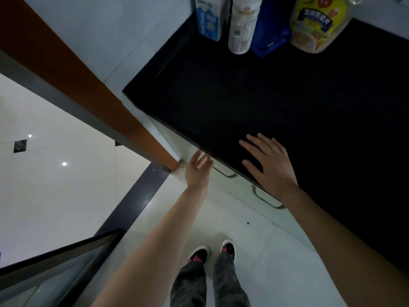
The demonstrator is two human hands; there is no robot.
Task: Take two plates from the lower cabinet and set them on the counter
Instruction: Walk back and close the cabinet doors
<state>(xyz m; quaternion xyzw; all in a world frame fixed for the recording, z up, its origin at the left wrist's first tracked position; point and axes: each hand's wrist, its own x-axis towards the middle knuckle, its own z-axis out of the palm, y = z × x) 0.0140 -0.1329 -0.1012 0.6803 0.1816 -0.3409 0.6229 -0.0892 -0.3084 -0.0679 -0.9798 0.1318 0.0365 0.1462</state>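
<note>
I look down on a black counter (276, 96) with white lower cabinet doors (241, 191) under its front edge. My right hand (269, 166) lies flat, fingers spread, on the counter near that edge. My left hand (199, 168) hangs in front of the left cabinet door, fingers relaxed, just left of a curved metal handle (224, 172), holding nothing. A second metal handle (266, 199) shows below my right wrist. Both doors look closed. No plates are in view.
At the counter's back stand a blue-and-white carton (209, 18), a white bottle (242, 25), a blue bag (270, 29) and a yellow-labelled jar (316, 23). A brown door frame (88, 85) runs diagonally on the left. My feet (212, 251) stand on the light tiled floor.
</note>
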